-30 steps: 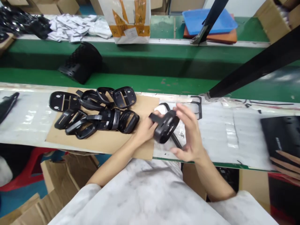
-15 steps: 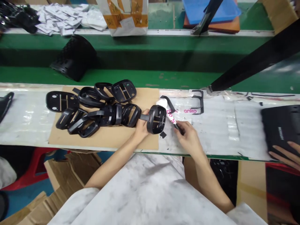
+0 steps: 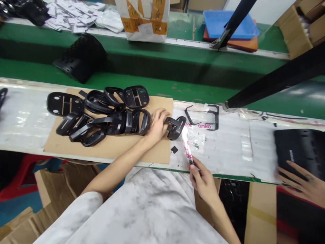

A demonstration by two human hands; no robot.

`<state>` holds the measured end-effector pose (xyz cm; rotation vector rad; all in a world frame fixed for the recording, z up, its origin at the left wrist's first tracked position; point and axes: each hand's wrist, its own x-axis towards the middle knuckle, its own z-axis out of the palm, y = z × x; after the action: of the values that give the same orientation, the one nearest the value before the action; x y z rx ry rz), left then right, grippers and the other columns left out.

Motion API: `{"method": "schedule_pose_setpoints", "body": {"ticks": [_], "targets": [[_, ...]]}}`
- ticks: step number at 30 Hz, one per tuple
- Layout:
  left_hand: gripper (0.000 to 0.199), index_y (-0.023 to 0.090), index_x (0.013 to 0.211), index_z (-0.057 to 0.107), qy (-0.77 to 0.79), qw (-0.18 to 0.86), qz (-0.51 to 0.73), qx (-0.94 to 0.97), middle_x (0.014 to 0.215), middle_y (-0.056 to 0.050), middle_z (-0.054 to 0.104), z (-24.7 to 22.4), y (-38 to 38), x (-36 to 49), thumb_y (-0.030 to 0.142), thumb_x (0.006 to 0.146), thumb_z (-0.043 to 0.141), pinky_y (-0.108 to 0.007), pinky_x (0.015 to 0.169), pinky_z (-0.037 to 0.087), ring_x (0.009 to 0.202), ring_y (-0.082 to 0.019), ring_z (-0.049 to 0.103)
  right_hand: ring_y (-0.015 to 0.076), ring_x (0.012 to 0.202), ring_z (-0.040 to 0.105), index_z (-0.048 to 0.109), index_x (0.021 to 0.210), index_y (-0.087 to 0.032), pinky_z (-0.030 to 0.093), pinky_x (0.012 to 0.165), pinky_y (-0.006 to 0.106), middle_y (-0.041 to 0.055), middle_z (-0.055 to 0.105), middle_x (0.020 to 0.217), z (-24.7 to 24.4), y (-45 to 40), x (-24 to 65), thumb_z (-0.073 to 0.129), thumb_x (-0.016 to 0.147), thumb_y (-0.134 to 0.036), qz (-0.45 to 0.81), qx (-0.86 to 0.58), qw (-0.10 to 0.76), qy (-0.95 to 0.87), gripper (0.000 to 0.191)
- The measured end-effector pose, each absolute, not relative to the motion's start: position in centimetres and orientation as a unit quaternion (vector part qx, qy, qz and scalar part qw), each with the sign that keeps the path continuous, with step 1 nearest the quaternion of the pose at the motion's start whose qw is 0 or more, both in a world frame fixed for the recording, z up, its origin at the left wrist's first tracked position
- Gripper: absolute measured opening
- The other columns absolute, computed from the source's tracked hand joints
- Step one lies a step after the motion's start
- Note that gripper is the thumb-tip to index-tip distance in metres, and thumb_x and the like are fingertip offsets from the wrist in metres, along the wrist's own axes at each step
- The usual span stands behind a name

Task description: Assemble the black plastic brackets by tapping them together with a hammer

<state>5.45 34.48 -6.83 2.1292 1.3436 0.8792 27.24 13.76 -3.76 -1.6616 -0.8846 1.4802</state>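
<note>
Left hand (image 3: 157, 126) clamped on a black frame (image 3: 175, 127), pressing it down at the right edge of the cardboard sheet (image 3: 142, 152), about midway along the worktop (image 3: 233, 149). Frame lying tilted, just beside the right end of the row of frames (image 3: 101, 117) spread over the cardboard. Right hand (image 3: 203, 183) at the near edge of the worktop, fingers pinched shut on the end of a clear bag (image 3: 189, 144) with pink print; bag stretched from that hand up toward the frame, touching or nearly touching it, hard to tell which. Small black scrap (image 3: 174, 149) on the worktop just left of the bag. Thin black clips (image 3: 203, 117) near the far edge, beyond the bag. Another person's hand (image 3: 302, 183) resting on a black panel (image 3: 299, 149) at the right end of the worktop. Beyond the far edge, a green belt (image 3: 177, 81) carrying a black ribbed part (image 3: 81, 59).
</note>
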Motion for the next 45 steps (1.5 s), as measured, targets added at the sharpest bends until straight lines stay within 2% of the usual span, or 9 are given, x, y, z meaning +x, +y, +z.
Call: {"method": "schedule_pose_setpoints", "body": {"ticks": [5, 9, 18, 24, 29, 35, 40, 43, 45], "targets": [[0.052, 0.014, 0.143, 0.056, 0.465, 0.232, 0.333, 0.786, 0.157, -0.020, 0.051, -7.5, 34.1, 5.3, 0.007, 0.091, 0.050, -0.054, 0.130, 0.035, 0.154, -0.033, 0.042, 0.0093, 0.050, 0.043, 0.063, 0.153, -0.025, 0.038, 0.043, 0.023, 0.0012, 0.063, 0.086, -4.0, 15.4, 26.4, 0.062, 0.103, -0.061, 0.576, -0.640, 0.336, -0.382, 0.062], [0.060, 0.016, 0.147, 0.053, 0.469, 0.235, 0.332, 0.784, 0.159, -0.019, 0.051, -7.6, 33.8, 5.4, 0.006, 0.088, 0.050, -0.057, 0.131, 0.033, 0.156, -0.032, 0.041, 0.0074, 0.045, 0.037, 0.066, 0.149, -0.023, 0.032, 0.036, 0.022, 0.0000, 0.061, 0.081, -3.7, 16.5, 26.7, 0.071, 0.096, -0.063, 0.602, -0.638, 0.360, -0.318, 0.067], [0.059, 0.014, 0.140, 0.057, 0.470, 0.229, 0.333, 0.785, 0.158, -0.020, 0.053, -7.6, 34.1, 5.5, 0.003, 0.082, 0.051, -0.058, 0.131, 0.034, 0.155, -0.034, 0.043, 0.0037, 0.038, 0.031, 0.068, 0.140, -0.022, 0.027, 0.030, 0.018, -0.0020, 0.062, 0.076, -3.7, 16.9, 27.0, 0.076, 0.091, -0.068, 0.652, -0.612, 0.378, -0.241, 0.067], [0.059, 0.016, 0.137, 0.058, 0.472, 0.227, 0.327, 0.787, 0.156, -0.018, 0.055, -7.5, 34.1, 5.5, 0.003, 0.079, 0.052, -0.058, 0.131, 0.034, 0.154, -0.033, 0.045, 0.0055, 0.043, 0.036, 0.064, 0.150, -0.022, 0.031, 0.035, 0.020, -0.0010, 0.061, 0.080, -3.6, 16.6, 26.8, 0.075, 0.092, -0.068, 0.624, -0.635, 0.372, -0.264, 0.075], [0.054, 0.017, 0.136, 0.058, 0.468, 0.220, 0.339, 0.786, 0.155, -0.017, 0.057, -7.7, 34.1, 5.6, 0.004, 0.084, 0.051, -0.058, 0.130, 0.035, 0.154, -0.032, 0.045, 0.0081, 0.047, 0.035, 0.061, 0.157, -0.022, 0.029, 0.039, 0.021, -0.0044, 0.050, 0.068, -3.6, 16.5, 26.9, 0.078, 0.088, -0.070, 0.615, -0.650, 0.342, -0.287, 0.085], [0.054, 0.015, 0.137, 0.058, 0.465, 0.217, 0.338, 0.789, 0.155, -0.018, 0.057, -7.7, 34.0, 5.6, 0.004, 0.084, 0.052, -0.056, 0.131, 0.034, 0.154, -0.032, 0.044, 0.0109, 0.048, 0.032, 0.060, 0.158, -0.023, 0.029, 0.038, 0.023, -0.0040, 0.045, 0.064, -3.6, 16.1, 26.6, 0.070, 0.095, -0.067, 0.593, -0.667, 0.344, -0.293, 0.077], [0.054, 0.013, 0.134, 0.059, 0.468, 0.217, 0.328, 0.791, 0.155, -0.020, 0.057, -7.4, 34.0, 5.6, 0.003, 0.081, 0.052, -0.057, 0.131, 0.033, 0.153, -0.034, 0.045, 0.0084, 0.044, 0.035, 0.064, 0.152, -0.026, 0.028, 0.035, 0.022, -0.0005, 0.059, 0.074, -3.4, 15.6, 26.1, 0.076, 0.091, -0.068, 0.586, -0.674, 0.380, -0.241, 0.075], [0.057, 0.014, 0.134, 0.059, 0.472, 0.220, 0.321, 0.791, 0.155, -0.019, 0.057, -7.3, 34.0, 5.6, 0.002, 0.079, 0.053, -0.056, 0.131, 0.033, 0.153, -0.034, 0.046, 0.0059, 0.042, 0.037, 0.063, 0.148, -0.027, 0.033, 0.035, 0.019, -0.0011, 0.064, 0.077, -2.6, 15.1, 25.1, 0.076, 0.092, -0.068, 0.510, -0.691, 0.463, -0.219, 0.071], [0.058, 0.014, 0.133, 0.059, 0.469, 0.218, 0.322, 0.793, 0.154, -0.019, 0.058, -7.3, 34.0, 5.5, 0.001, 0.077, 0.053, -0.055, 0.131, 0.034, 0.153, -0.034, 0.047, 0.0050, 0.039, 0.038, 0.067, 0.137, -0.025, 0.035, 0.033, 0.017, -0.0024, 0.063, 0.072, -2.0, 14.8, 24.4, 0.074, 0.095, -0.066, 0.492, -0.672, 0.507, -0.222, 0.059]]}}
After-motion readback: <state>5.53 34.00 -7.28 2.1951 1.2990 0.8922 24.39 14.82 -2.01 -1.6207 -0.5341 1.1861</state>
